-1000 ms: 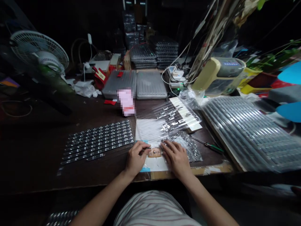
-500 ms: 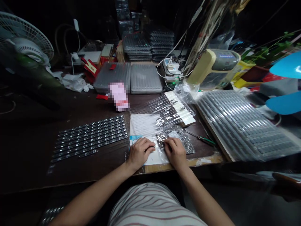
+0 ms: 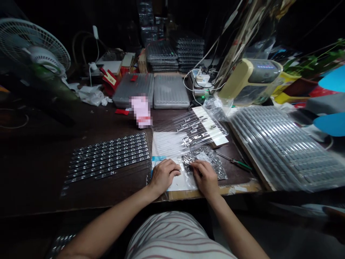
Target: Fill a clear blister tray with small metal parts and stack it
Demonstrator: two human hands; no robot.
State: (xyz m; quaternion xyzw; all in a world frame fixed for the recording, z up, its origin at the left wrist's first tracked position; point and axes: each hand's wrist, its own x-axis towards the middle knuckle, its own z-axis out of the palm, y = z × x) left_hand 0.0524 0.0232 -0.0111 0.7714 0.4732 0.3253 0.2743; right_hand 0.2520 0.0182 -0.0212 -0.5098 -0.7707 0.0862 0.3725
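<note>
My left hand (image 3: 163, 175) rests over a white sheet (image 3: 179, 184), thumb and forefinger pinched together. Whatever is between those fingertips is too small to make out. At a loose pile of small shiny metal parts (image 3: 188, 159), my right hand (image 3: 207, 177) has its fingers curled in a pinch; the tips hide what they grip. A clear plastic bag (image 3: 219, 169) of similar parts lies just beyond the right hand. Ahead of both hands, a clear ribbed plastic tray (image 3: 172, 124) slants across the sheet, with several small metal parts in its grooves.
Dark strips with shiny pieces (image 3: 110, 156) lie in rows at left. A green-handled screwdriver (image 3: 241, 164) sits right of the bag. Stacked clear trays (image 3: 280, 147) fill the right side. Closed plastic cases (image 3: 171, 91), a fan (image 3: 35, 46) and a yellow-beige machine (image 3: 250, 81) stand behind.
The view has shifted slightly, so everything appears a little further right. My right fingers look more tightly curled at the metal parts. My left hand keeps its pinch over the sheet.
</note>
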